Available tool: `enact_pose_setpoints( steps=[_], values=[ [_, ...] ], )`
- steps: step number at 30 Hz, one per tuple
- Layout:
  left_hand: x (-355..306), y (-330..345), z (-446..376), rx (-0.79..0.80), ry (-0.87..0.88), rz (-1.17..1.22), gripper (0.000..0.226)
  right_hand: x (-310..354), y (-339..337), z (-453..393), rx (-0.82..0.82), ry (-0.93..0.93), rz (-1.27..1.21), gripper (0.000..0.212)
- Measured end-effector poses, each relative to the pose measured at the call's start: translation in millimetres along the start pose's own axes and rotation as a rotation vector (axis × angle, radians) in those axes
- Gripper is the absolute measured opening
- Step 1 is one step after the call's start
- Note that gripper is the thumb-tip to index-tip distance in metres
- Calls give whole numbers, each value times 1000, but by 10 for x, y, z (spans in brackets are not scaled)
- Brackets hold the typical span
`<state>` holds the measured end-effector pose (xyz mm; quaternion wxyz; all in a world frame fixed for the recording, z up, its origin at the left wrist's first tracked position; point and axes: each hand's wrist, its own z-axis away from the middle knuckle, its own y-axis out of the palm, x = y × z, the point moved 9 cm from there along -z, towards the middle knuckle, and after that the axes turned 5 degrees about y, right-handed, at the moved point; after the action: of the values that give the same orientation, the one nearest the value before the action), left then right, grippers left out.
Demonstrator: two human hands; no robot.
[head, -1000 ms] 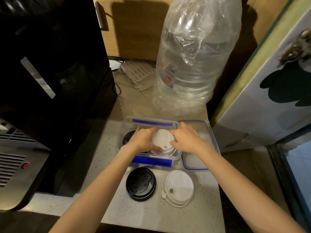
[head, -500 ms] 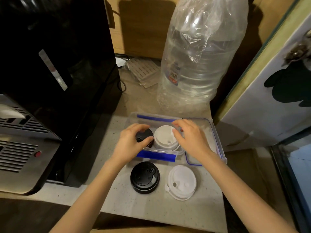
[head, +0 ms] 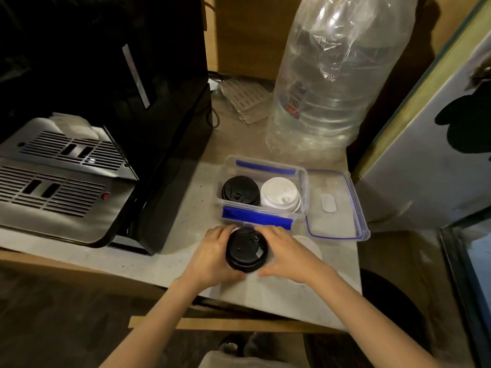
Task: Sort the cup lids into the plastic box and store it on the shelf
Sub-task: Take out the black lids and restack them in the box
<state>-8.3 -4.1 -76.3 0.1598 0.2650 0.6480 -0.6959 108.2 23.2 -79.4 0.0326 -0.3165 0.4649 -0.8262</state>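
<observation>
Black lids (head: 240, 191) and white lids (head: 280, 197) already sit in plastic box (head: 265, 170). We cup loose black lid (head: 246, 252) on table (head: 186, 208): left hand (head: 212, 257), right hand (head: 287, 254), fingers curled round rim. White lid (head: 313, 248) beside it, box lid (head: 334, 205) off, shelving remains.

Two bare forearms, left grip (head: 212, 254), right grip (head: 288, 254), no sleeves

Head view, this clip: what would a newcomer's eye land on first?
Both hands, left hand and right hand, close around a black lid at the counter's near edge. Just behind sits the clear plastic box holding a black stack and a white stack, and a big water bottle towers beyond.
</observation>
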Motion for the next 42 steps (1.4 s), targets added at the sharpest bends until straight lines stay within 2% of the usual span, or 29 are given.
enact_pose_setpoints(
  steps=[3,10,17,24,31,34,39,42],
  values=[
    [-44,13,12,-27,7,3,90,23,28,-38,-20,23,21,95],
    [23,32,1,-45,-9,25,87,42,5,-104,-114,25,153,89],
    [-42,-251,44,-57,54,122,88,166,-199,43,-88,-30,-60,91],
    [-235,-758,-133,-174,142,70,94,352,-701,-2,-162,-111,-122,92],
    [-276,-949,-631,-194,120,117,87,278,-1118,-344,-248,-125,-117,89],
    [-237,-939,-835,-153,86,145,76,257,-1215,-498,-285,-139,-137,78],
    [-22,-791,-1058,-78,-21,80,65,192,-1187,-771,-288,-141,-125,67],
    [98,-768,-1115,-92,-48,-71,60,146,-1098,-898,-263,-126,-101,65]
  ],
)
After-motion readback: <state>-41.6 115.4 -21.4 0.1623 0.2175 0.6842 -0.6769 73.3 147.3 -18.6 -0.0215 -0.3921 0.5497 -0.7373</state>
